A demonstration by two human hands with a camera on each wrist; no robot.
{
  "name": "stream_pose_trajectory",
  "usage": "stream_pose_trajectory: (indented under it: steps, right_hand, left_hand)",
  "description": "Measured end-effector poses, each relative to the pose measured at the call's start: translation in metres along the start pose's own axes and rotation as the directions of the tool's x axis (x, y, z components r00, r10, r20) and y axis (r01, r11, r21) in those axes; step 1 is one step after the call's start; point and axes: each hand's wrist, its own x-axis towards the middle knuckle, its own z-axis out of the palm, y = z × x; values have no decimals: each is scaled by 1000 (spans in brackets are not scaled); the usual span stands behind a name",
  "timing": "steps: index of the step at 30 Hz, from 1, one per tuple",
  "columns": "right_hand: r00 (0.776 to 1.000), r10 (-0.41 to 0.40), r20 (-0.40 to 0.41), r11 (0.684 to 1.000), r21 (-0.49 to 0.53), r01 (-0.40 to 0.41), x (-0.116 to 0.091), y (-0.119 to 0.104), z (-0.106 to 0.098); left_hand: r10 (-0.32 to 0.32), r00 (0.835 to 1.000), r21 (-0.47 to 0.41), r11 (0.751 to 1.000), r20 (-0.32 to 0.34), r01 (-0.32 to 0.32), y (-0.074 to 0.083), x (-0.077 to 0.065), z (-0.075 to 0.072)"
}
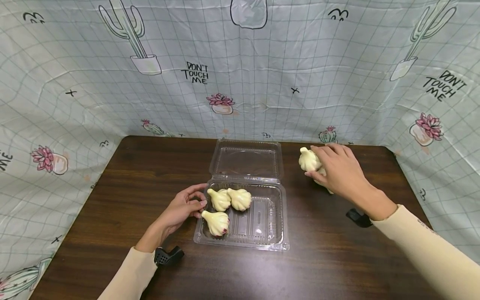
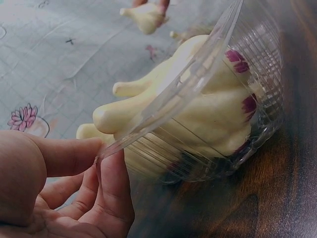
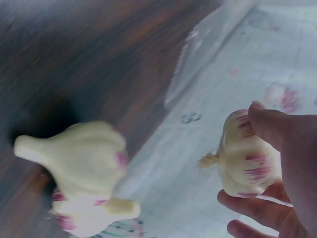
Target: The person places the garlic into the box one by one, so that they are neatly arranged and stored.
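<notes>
A clear plastic clamshell container (image 1: 268, 223) lies with its lid (image 1: 245, 158) folded back. Three pale garlic bulbs (image 1: 217, 223) sit in its left part. My left hand (image 1: 183, 206) pinches the container's left rim between thumb and fingers, as the left wrist view shows closely. Over the right side of the table, my right hand (image 1: 341, 173) holds a garlic bulb (image 3: 247, 158) between thumb and fingers, its roots and purple streaks visible in the right wrist view. Two more bulbs (image 3: 86, 158) lie on the table below that hand, mostly hidden by it in the head view.
The dark wooden table (image 1: 157, 162) carries the container near its middle. A patterned cloth (image 1: 262, 75) hangs behind the table and along both sides. Black wrist-worn devices (image 1: 168, 255) are on both wrists.
</notes>
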Motion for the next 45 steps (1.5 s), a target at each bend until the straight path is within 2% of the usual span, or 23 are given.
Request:
stream_pose_trajectory:
  steps: [7, 15, 24, 29, 35, 45]
  right_hand:
    - [998, -65, -25, 997, 34, 66, -5, -26, -15]
    - [979, -198, -46, 979, 41, 200, -9, -57, -15]
    - [963, -268, 32, 963, 30, 267, -12, -84, -16]
    - [952, -303, 42, 953, 18, 302, -11, -96, -16]
    - [928, -369, 59, 929, -3, 369, -9, -114, -11]
    - [897, -430, 98, 902, 23, 430, -8, -142, 3]
  left_hand:
    - [14, 1000, 4, 1000, 9, -14, 0, 0, 0]
    - [17, 1000, 2, 1000, 6, -17, -3, -1, 1]
    - [9, 1000, 8, 1000, 11, -9, -2, -1, 0]
    - [9, 1000, 9, 1000, 8, -9, 1, 1, -1]
    - [12, 1000, 11, 1000, 9, -12, 2, 2, -3]
    - [8, 1000, 11, 1000, 13, -8, 3, 3, -1]
